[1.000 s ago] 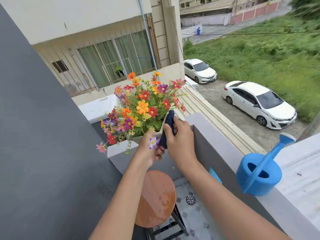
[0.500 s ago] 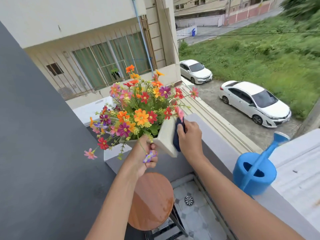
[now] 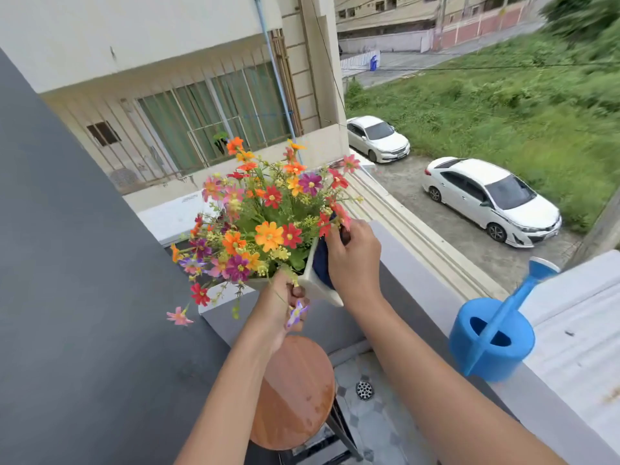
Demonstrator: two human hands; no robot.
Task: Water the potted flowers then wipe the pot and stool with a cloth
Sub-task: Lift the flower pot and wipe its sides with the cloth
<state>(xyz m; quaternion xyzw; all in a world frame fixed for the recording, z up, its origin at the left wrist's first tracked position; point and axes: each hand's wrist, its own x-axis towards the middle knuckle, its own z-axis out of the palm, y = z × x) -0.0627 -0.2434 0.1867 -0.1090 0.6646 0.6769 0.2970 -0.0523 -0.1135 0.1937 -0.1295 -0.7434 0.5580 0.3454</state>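
white pot [image 3: 318, 292] up in the air above the stool [image 3: 295, 394], not touching it, tilted so the flowers [image 3: 268, 226] lean away to my left.

my left hand [image 3: 280, 307] under the pot's near corner, fingers curled round its lower edge, carrying it. a loose purple bloom hangs over my knuckles.

my right hand [image 3: 354, 260] on the pot's right face, fingers bent over a dark blue cloth [image 3: 321, 263] and pressing it flat to the wall. thumb near the rim, among red petals.

stool: round wooden seat, directly below my left forearm, dark metal legs on tiled floor.

blue watering can [image 3: 491, 340] stands on the grey ledge [image 3: 419, 280] to my right, spout pointing up and away, well apart from both hands.

floor drain [image 3: 364, 389] just beside the stool.
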